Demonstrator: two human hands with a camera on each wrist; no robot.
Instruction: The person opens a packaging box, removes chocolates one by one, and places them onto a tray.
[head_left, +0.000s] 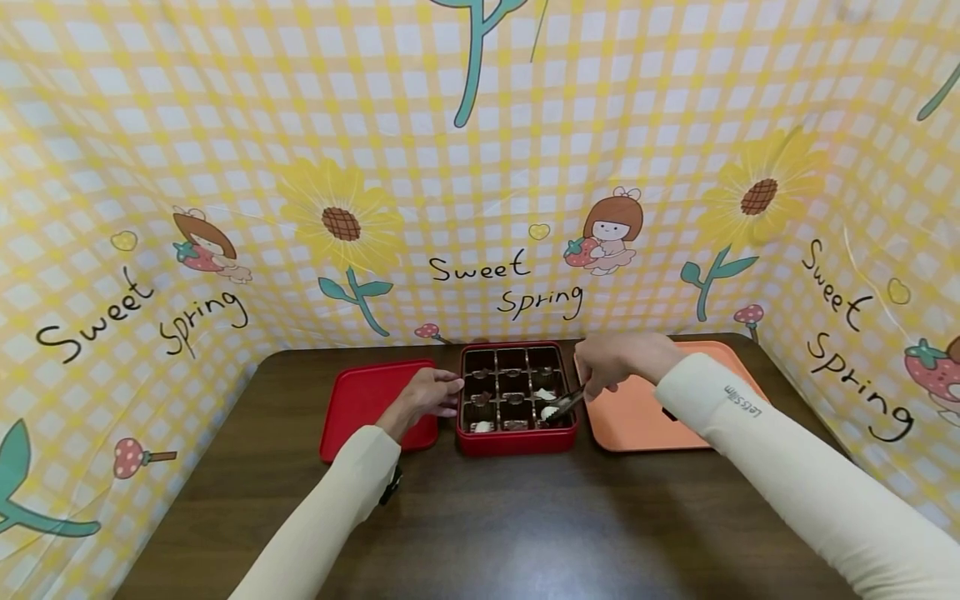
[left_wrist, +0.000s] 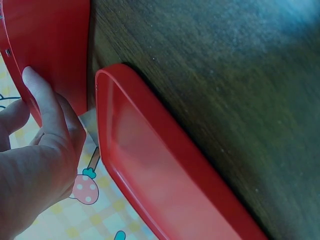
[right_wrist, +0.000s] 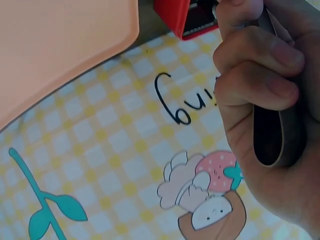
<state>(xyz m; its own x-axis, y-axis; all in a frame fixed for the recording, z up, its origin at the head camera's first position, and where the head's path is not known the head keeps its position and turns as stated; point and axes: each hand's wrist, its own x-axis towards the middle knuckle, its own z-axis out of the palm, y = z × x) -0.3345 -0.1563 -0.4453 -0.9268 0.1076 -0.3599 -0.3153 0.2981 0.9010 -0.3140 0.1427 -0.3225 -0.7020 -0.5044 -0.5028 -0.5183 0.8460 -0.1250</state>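
Note:
A red box (head_left: 517,444) with a dark divided insert stands at mid-table. My left hand (head_left: 427,393) touches the box's left side; in the left wrist view its index finger lies extended along the red wall. My right hand (head_left: 618,362) grips metal tongs (right_wrist: 272,145), fingers curled round the handle. The tongs' tips reach into the front right compartment, at a small white piece (head_left: 550,413); whether they pinch it I cannot tell. Another white piece (head_left: 545,394) lies just behind, and a third (head_left: 482,427) is in the front left compartment. Dark brown pieces show in some other compartments.
Left of the box lies a shallow red lid (head_left: 367,400), hollow side up. An orange tray (head_left: 637,421) lies to the right, partly under my right forearm. A checked cloth backdrop (head_left: 480,200) rises behind the brown table (head_left: 465,525).

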